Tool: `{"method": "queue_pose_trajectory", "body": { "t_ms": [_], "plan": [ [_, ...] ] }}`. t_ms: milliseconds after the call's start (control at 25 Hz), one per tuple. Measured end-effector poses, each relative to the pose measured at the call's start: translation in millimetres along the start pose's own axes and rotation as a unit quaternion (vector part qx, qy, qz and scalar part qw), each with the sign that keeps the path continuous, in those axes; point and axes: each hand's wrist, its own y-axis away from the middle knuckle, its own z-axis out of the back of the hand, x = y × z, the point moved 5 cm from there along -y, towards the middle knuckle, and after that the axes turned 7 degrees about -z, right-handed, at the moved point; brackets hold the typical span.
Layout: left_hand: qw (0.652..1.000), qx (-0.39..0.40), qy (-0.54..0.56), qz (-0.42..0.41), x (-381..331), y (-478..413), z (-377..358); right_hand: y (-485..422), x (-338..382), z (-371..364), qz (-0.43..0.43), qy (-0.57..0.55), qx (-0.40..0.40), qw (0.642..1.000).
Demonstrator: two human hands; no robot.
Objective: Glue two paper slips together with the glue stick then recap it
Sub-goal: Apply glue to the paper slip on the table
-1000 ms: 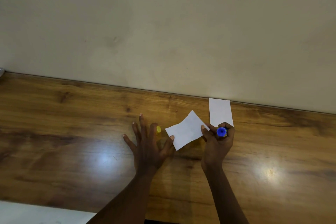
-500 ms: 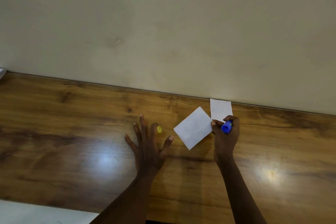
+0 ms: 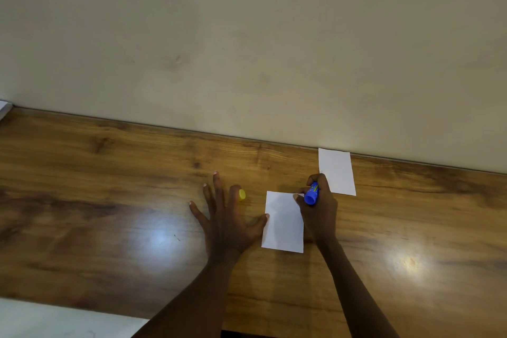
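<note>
Two slips in play, and the near slip (image 3: pixel 284 223) is what just changed: a second ago it sat skewed like a diamond, now it's squared up and pulled closer to the person, lying flat between both hands. The right hand (image 3: pixel 319 211) has swung round with it, fingers (image 3: pixel 312 178) curled tight around the blue glue stick (image 3: pixel 312 195), parked over the slip's top right corner. The business end points away from the camera, so I can't tell if glue is touching paper yet. The left hand (image 3: pixel 226 217) hasn't really budged; it lies spread flat on the counter (image 3: pixel 109 200), holding nothing, thumb tip just at the slip's left edge, like it's bracing it. The yellow cap (image 3: pixel 242 195) sits right beside that hand's index finger, so the stick is uncapped. The far slip (image 3: pixel 338 170) lies back against the wall (image 3: pixel 247 35), apart from the near one. My read: this is setup for the first swipe of glue, with joining and recapping still to do. The counter is glossy wood grain with two bright light glares, the wall is plain beige with a few scuffs, and something white pokes in at the bottom left.
</note>
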Motion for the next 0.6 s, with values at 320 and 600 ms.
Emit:
{"method": "queue_pose_trajectory", "body": {
  "t_ms": [320,600],
  "plan": [
    [1.0,-0.006,0.006,-0.007,-0.1,0.6,-0.5,-4.7,-10.3,13.0,-0.067,-0.163,-0.039,0.984],
    [1.0,-0.003,0.004,-0.014,-0.4,0.9,0.6,20.4,0.3,32.7,0.004,-0.152,-0.123,0.981]
  ]
}}
